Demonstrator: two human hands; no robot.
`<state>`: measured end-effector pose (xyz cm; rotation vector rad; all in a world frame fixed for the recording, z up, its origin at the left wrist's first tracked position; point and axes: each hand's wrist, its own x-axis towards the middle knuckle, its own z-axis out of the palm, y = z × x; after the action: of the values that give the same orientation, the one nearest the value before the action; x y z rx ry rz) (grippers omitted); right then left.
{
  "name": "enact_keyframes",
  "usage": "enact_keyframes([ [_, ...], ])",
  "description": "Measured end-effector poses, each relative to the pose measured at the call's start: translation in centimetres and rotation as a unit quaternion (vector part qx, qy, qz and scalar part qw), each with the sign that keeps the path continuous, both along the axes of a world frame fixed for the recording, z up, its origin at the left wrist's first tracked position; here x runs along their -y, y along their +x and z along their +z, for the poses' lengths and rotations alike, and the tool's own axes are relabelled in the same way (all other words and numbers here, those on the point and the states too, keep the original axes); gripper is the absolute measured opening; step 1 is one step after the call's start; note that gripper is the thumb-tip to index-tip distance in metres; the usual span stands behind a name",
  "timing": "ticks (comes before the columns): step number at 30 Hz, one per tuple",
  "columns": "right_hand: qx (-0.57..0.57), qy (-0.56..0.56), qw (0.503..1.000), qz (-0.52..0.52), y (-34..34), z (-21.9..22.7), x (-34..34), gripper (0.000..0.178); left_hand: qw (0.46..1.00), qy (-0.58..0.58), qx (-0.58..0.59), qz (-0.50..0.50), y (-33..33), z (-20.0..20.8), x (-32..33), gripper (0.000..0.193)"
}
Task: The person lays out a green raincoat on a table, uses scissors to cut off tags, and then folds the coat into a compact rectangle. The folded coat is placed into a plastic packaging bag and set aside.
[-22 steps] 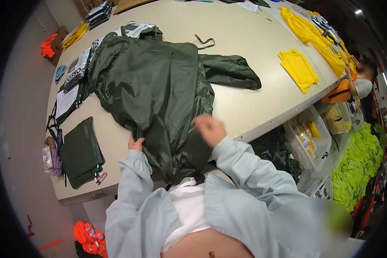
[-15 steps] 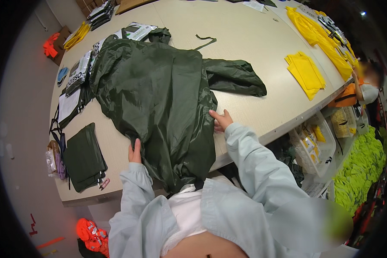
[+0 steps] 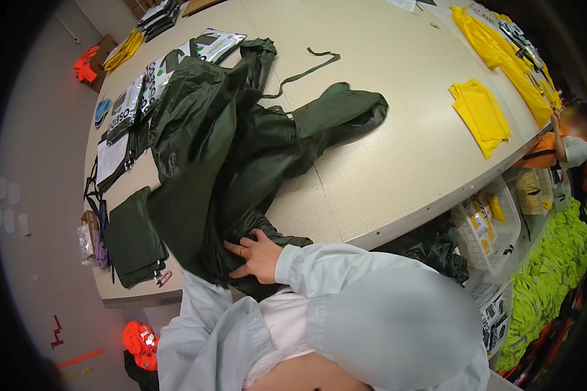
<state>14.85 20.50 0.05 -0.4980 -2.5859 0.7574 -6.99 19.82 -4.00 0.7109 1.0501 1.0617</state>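
A dark green rain jacket (image 3: 267, 146) lies bunched across the near left part of the table, with one sleeve stretching to the right. Its near side is gathered and folded over toward the left, close to my body. My right hand (image 3: 259, 255) rests on the gathered fabric, fingers spread and a ring showing on one. The left forearm reaches under the near edge of the jacket, and the fabric hides my left hand. Just left of the jacket is a folded stack of dark green cloth (image 3: 132, 244).
Flat plastic packages (image 3: 155, 81) and a blue face mask (image 3: 102, 112) lie at the left. A green strap (image 3: 310, 72) lies beyond the jacket. Folded yellow garments (image 3: 481, 120) are at right, near another person (image 3: 567, 143). White baskets (image 3: 499, 231) stand below the table edge.
My right hand has moved left and toward me, drawing the jacket's right side over to the left. My left hand has gone under the fabric. The sleeve has shifted slightly left.
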Motion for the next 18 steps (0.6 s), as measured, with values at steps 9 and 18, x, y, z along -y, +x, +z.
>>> enact_keyframes([
  [9,-0.032,-0.011,0.998,0.045,0.8,-2.8,0.4,0.044,0.997,-0.053,0.034,-0.043,-1.1,0.2,2.1,0.095],
  [18,0.010,-0.111,0.991,0.074,0.3,-3.7,1.5,0.026,0.834,-0.042,-0.549,0.022,-2.8,-5.1,0.0,0.088],
])
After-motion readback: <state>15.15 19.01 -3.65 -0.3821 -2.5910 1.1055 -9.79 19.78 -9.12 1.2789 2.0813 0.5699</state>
